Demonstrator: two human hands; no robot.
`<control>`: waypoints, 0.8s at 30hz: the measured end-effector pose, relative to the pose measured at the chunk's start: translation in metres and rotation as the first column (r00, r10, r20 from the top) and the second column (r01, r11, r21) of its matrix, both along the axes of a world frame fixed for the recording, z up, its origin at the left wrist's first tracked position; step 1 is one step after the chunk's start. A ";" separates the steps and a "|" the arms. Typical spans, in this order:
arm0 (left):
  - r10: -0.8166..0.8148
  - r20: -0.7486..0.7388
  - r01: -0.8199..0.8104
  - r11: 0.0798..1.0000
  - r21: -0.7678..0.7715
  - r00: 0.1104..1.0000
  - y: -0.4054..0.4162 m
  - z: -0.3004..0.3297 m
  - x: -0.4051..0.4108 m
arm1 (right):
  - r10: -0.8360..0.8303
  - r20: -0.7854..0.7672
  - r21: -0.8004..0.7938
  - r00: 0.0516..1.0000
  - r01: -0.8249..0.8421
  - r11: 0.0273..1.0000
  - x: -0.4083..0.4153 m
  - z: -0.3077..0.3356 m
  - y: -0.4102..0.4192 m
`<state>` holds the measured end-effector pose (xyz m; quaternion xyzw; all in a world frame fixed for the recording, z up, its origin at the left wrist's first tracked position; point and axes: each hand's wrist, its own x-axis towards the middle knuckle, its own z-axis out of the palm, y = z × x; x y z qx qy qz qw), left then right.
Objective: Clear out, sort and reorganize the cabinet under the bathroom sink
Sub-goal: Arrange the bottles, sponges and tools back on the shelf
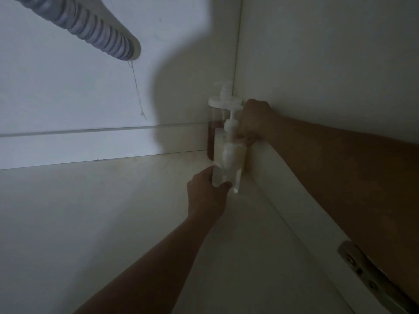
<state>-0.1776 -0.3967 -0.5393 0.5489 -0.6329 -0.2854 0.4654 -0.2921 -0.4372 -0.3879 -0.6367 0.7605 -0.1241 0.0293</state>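
Inside the dim cabinet, a clear pump bottle [235, 180] stands near the right wall, and my left hand [207, 192] grips its lower part. Just behind it is a white pump bottle [229, 146]; my right hand [255, 121] holds it at its upper side, fingers curled round it. In the back right corner stands a taller pump bottle [214, 125] with brown liquid and a wide white lid, touched by neither hand.
A corrugated grey drain hose [95, 30] hangs from the upper left, with a cobweb strand below it. The white cabinet floor [90, 211] spreads left of the bottles. A metal door hinge [367, 277] sits at the lower right on the side wall.
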 end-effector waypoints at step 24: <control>-0.144 0.492 0.087 0.987 0.136 0.859 -0.035 -0.008 -0.026 | 0.112 -0.213 -0.204 0.971 -0.156 0.966 -0.010 -0.020 0.022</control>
